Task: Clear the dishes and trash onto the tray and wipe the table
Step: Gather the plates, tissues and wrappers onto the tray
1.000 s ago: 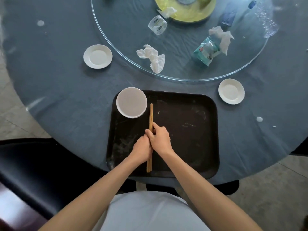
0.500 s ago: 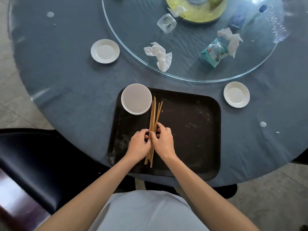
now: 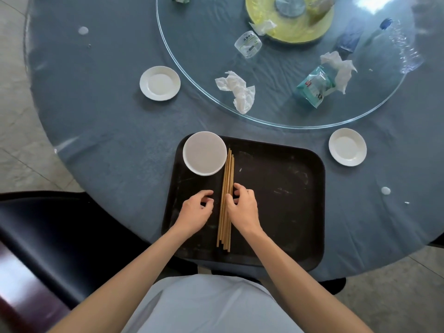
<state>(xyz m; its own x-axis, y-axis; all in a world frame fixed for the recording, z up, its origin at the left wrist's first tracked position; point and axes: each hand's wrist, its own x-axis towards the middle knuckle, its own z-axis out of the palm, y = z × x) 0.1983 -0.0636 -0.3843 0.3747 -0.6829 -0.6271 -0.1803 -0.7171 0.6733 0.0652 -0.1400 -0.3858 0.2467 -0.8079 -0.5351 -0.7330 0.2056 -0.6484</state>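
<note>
A black tray [image 3: 283,188] lies at the near edge of the round table. Several wooden chopsticks [image 3: 227,174] lie side by side on it, pointing away from me, beside a white plate [image 3: 204,156] in the tray's far left corner. My left hand [image 3: 195,211] hovers just left of the chopsticks, fingers curled and apart, holding nothing. My right hand [image 3: 242,207] rests against their right side, fingertips touching them. Two small white saucers sit on the cloth, one at the far left [image 3: 160,83] and one to the right [image 3: 347,147].
A glass turntable [image 3: 192,75] carries a crumpled tissue [image 3: 237,91], a plastic cup [image 3: 248,44], a green packet [image 3: 314,86], another tissue [image 3: 340,68], a yellow plate [image 3: 288,32] and a plastic bottle [image 3: 403,49]. White spills [image 3: 385,190] dot the cloth. A dark chair [image 3: 48,236] stands left.
The chopsticks went from a tight bundle held in both hands to a flat row on the tray. My left hand has come off them and moved left.
</note>
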